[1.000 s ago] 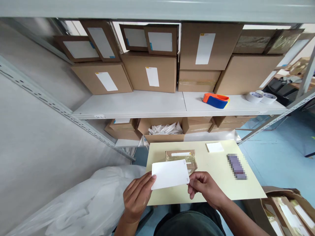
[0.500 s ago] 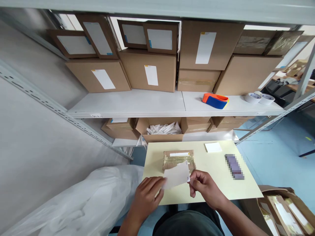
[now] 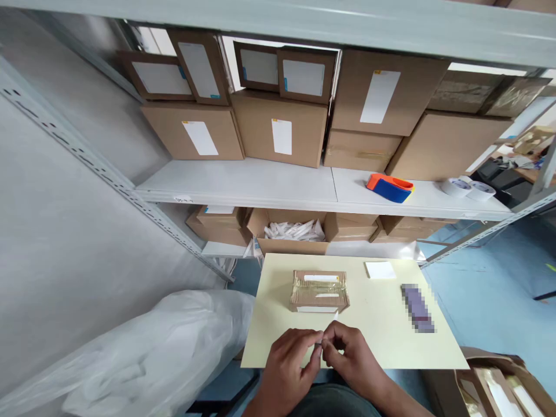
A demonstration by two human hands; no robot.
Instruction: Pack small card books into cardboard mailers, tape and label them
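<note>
My left hand [image 3: 292, 358] and my right hand [image 3: 355, 352] meet fingertip to fingertip above the front edge of the table. Both are closed in a pinch on a white paper label [image 3: 336, 316]. Most of the label is hidden by the fingers or turned edge-on; only a white tip shows beyond my right hand, with a small dark sliver between the fingertips. Just past the hands lies a taped cardboard box [image 3: 319, 296] with white labels on its top and front side. A stack of white paper [image 3: 380, 270] rests at the table's far right.
A pixelated purple item [image 3: 417, 310] lies on the right of the pale yellow table [image 3: 391, 341]. Behind stands a shelf [image 3: 260, 176] with cardboard boxes, tape rolls [image 3: 456, 186] and an orange-blue item [image 3: 390, 188]. A plastic bag [image 3: 174, 347] bulges at left; a carton [image 3: 443, 388] stands at right.
The label was spread flat between my hands over the box; now it is mostly out of sight. My hands have come together and moved nearer my body, uncovering the box.
</note>
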